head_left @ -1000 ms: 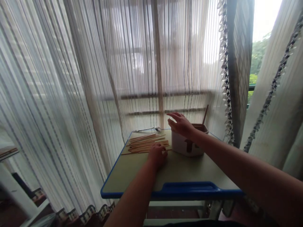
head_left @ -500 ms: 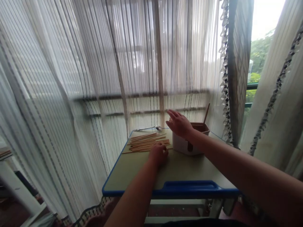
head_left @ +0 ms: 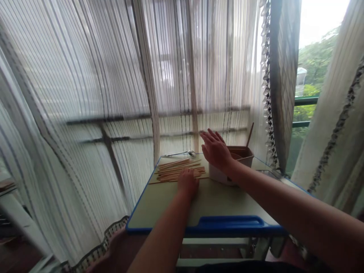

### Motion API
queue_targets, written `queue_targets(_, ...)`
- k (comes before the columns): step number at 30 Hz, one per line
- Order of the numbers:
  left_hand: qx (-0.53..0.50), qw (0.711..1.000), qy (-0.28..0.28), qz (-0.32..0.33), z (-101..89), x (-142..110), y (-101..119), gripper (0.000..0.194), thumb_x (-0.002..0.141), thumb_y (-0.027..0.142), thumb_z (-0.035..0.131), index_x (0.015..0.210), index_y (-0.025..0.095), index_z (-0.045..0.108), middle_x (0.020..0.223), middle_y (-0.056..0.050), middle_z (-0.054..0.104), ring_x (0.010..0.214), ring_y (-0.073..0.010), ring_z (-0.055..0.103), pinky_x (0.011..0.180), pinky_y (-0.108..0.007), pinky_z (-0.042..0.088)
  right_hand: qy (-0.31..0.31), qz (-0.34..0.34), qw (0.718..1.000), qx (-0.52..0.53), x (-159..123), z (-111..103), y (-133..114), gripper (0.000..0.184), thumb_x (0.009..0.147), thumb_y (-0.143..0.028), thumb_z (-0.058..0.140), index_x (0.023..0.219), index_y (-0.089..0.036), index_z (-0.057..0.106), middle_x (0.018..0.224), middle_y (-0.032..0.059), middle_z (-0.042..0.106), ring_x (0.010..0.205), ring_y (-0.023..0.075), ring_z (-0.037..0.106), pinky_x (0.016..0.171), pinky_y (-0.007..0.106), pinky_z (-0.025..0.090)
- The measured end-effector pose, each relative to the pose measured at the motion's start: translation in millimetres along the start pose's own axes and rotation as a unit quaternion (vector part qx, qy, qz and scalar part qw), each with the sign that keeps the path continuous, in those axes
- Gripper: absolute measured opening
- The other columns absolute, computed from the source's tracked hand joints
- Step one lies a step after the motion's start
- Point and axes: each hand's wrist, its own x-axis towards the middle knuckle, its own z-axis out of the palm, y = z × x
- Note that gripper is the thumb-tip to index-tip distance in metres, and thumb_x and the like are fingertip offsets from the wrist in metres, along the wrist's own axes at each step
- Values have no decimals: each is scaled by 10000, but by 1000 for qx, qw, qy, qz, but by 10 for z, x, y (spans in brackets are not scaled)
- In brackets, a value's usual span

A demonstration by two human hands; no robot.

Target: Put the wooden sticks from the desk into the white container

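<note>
Bare tabletop is left between the sticks (head_left: 170, 175), laid at the far left of the table (head_left: 159, 206), and its blue front edge (head_left: 148, 230). The sticks are bounded on the right by the box (head_left: 217, 174). Their right ends are partly covered by the left hand (head_left: 188, 182); whether anything is pinched cannot be told. The right hand (head_left: 216, 151) is held open beside the box's rim, its fingers straighter than a second ago.
</note>
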Motion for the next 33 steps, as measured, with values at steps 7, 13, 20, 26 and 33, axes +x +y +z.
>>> queue_targets(7,46,997,-54,-16,23,-6,12,183,708,283,493,781,188,631,895,-87,582,900,-227,494,812,-365,350,18,30,991,129,-926,148,-135,324,815,-224,333,1086,-203,510,1066,83,563,1011,202,493,875,360,368)
queue_targets(13,41,997,-71,-14,2,-27,25,193,737,287,469,815,212,629,919,-71,587,916,-220,487,812,-359,339,-112,177,969,130,-1203,338,-47,201,806,-311,389,883,-220,551,716,15,625,656,145,569,617,232,386)
queue_targets(20,30,997,-72,-10,9,-31,46,211,793,258,403,844,207,601,942,-70,579,925,-215,483,808,-364,309,-151,223,960,81,-1158,373,0,220,803,-346,402,850,-223,577,728,18,652,694,154,588,605,234,351)
queue_targets(26,0,999,-32,-16,-33,-24,96,236,839,244,342,891,204,569,945,-60,582,934,-187,480,812,-327,285,-190,206,957,71,-1170,413,22,341,820,-415,365,720,-202,612,747,56,658,697,167,594,579,239,338)
queue_targets(33,-28,999,-38,13,-79,-38,149,206,832,248,370,906,207,558,956,-44,584,947,-174,479,836,-312,280,-169,242,938,182,-1147,420,94,410,843,-431,311,695,-187,605,688,50,647,677,151,587,615,226,367)
